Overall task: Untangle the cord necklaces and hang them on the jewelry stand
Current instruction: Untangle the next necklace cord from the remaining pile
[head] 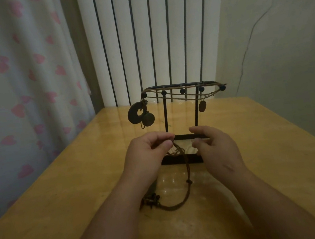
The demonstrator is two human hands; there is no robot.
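While disc pendants (148, 119) already hang at left end of black wire jewelry stand (179, 161), middle of glossy tabletop (81, 192), untangling last necklace seems in hand. Left hand (149, 151) pinches thin brown cord (187, 168) at snarl; slack loops toward near edge. Right hand (216, 147) curled, grip unclear. Next: tease knotted loops apart gently.

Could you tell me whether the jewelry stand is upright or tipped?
Upright: the jewelry stand rests base-down on the table, posts vertical.

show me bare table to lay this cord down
Bare yellow wooden table lies left of the left hand, toward the heart-print curtain, and right of the right hand. Crowded between the hands: brown cord necklace, black metal jewelry stand.
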